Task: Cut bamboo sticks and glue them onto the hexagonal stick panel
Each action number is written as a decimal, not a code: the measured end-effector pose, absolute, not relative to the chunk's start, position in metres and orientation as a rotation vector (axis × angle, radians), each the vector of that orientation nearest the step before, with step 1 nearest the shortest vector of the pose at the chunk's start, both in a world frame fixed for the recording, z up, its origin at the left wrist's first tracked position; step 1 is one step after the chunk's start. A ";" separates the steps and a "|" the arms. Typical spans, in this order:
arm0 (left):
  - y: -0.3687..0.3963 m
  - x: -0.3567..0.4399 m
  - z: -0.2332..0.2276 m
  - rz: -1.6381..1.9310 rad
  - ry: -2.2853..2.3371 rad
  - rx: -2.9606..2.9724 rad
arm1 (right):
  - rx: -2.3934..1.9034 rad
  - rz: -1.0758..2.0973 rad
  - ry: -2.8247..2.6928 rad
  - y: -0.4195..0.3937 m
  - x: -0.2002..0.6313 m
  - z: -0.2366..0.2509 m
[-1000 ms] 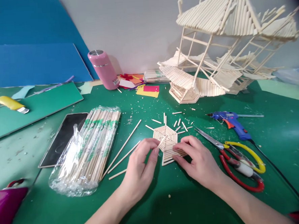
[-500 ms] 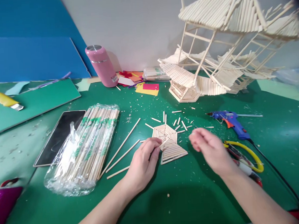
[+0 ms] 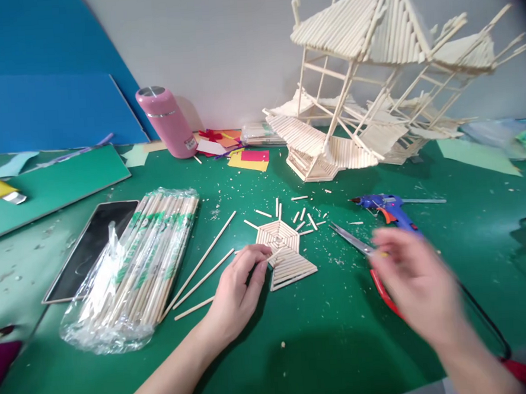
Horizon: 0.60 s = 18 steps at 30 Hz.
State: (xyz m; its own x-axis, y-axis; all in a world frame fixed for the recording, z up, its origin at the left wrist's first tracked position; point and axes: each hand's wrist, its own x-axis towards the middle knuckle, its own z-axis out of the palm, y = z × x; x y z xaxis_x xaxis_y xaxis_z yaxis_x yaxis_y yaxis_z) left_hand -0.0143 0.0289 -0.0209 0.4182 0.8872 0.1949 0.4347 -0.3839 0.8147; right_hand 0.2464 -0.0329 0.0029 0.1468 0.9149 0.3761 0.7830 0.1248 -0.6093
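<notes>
the flat stick hexagon (image 3: 284, 252) lies on the green tabletop (image 3: 325, 336), looks light and brittle, best pinched at its glued edges; left hand (image 3: 235, 291) pins its rim, fingers curled; blurred right hand (image 3: 417, 285) hovers loosely spread over the scissors (image 3: 359, 244)

bare hands (image 3: 237, 293), bare forearms, no sleeves

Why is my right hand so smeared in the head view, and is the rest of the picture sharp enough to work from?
Head view: the right hand is motion-blurred over the scissors; the left hand and stick panel are sharp. Lighting is even, shadows soft. The stick house leans with wide-lens distortion, and the right corners are dark.
</notes>
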 end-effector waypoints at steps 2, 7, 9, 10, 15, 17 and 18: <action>0.028 -0.014 -0.020 0.827 1.128 1.978 | -1.673 0.405 -1.881 -0.029 0.217 -0.013; 0.028 -0.015 -0.017 0.821 1.149 1.942 | -1.696 0.431 -2.100 -0.028 0.186 -0.028; 0.029 -0.016 -0.016 0.825 1.169 1.901 | -1.647 0.471 -2.109 -0.030 0.185 -0.025; 0.030 -0.016 -0.015 0.828 1.181 1.875 | -1.624 0.486 -2.094 -0.031 0.186 -0.023; 0.030 -0.012 -0.006 0.907 1.228 1.778 | -1.747 0.177 -1.768 -0.018 0.234 -0.008; 0.029 -0.010 -0.001 0.929 1.235 1.707 | -1.950 -0.083 -1.571 -0.009 0.269 -0.004; 0.028 -0.010 0.001 0.941 1.231 1.655 | -2.082 -0.171 -1.474 -0.005 0.286 -0.003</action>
